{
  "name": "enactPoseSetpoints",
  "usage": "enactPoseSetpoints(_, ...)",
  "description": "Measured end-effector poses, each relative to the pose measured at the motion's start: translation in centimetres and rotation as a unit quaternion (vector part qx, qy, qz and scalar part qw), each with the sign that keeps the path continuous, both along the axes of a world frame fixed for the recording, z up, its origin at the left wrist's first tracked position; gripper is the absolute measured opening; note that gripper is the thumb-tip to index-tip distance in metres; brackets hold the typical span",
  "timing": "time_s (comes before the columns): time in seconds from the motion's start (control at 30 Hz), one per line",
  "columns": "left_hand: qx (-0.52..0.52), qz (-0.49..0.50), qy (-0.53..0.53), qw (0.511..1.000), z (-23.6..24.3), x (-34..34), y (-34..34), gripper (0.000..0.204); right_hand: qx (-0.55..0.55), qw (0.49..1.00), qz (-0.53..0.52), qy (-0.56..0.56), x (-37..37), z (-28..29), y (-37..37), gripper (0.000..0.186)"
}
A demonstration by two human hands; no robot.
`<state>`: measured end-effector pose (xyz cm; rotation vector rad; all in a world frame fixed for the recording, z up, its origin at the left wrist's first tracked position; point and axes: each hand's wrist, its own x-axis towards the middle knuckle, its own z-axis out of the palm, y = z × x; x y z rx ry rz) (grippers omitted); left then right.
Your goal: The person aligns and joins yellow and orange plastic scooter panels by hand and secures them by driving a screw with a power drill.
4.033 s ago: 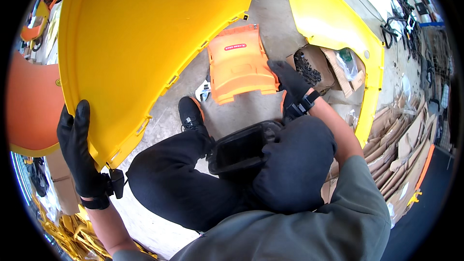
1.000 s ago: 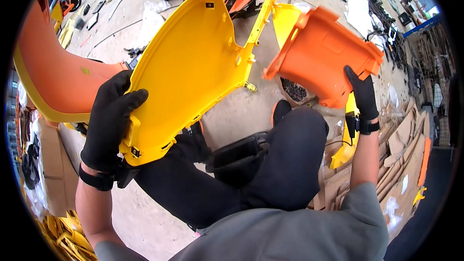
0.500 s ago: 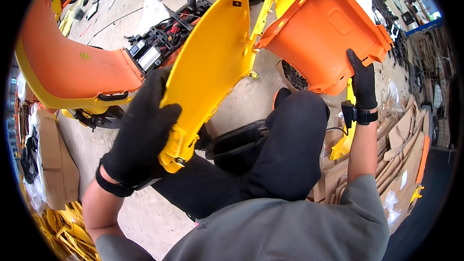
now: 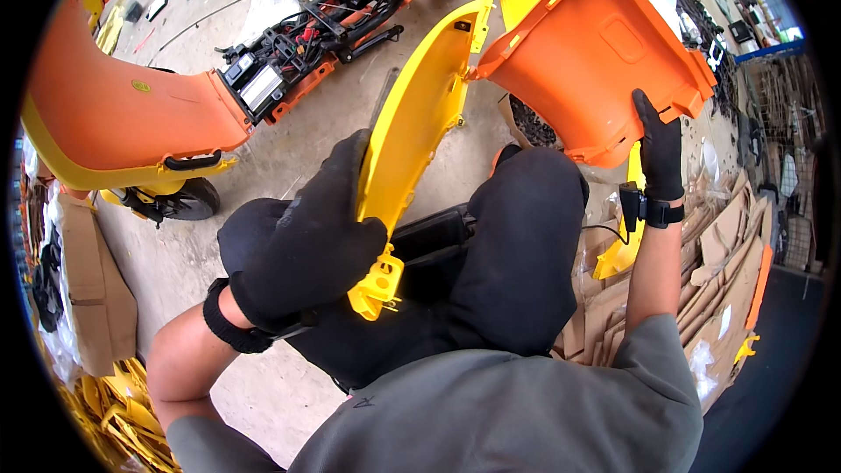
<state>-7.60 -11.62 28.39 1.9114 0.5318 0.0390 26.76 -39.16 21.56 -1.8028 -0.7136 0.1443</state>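
Observation:
My left hand [image 4: 308, 241], in a black glove, is closed around the near end of a long curved yellow plastic panel [image 4: 419, 118]. The panel stands tilted with its narrow edge toward me. Its far end meets the left corner of a wide orange plastic panel [image 4: 583, 66], and a thin yellow strip [image 4: 491, 4] rises there too. I cannot tell if they are fastened. At the orange panel's lower right edge, my gloved right hand [image 4: 660, 147] grips it, with fingers on its face and the thumb side hidden.
On the left stands an orange and yellow vehicle body [image 4: 144, 114] with a wheel [image 4: 191, 200] and an open chassis [image 4: 307, 48] of wires and metal. Flattened cardboard [image 4: 688, 280] is stacked at right. Yellow parts [image 4: 118, 412] lie at lower left. A box of small dark pieces [image 4: 533, 123] sits beyond my knee.
My left hand has moved right, swinging the yellow panel toward the orange one and turning it more edge-on. The orange panel and my right hand have barely shifted.

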Motion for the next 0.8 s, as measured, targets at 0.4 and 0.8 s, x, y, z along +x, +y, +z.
enactPoseSetpoints(0.4, -0.012, -0.069, 0.063, 0.996, -3.1, 4.2, -1.8, 0.07, 0.028, 0.997, -0.069, 0.036, -1.4, -0.2, -0.9, 0.032)
enactPoseSetpoints(0.8, -0.025, -0.093, 0.087, 0.992, -3.9, 7.6, -3.5, 0.065, 0.067, 0.987, -0.108, 0.099, -2.9, -2.5, -2.2, 0.03)
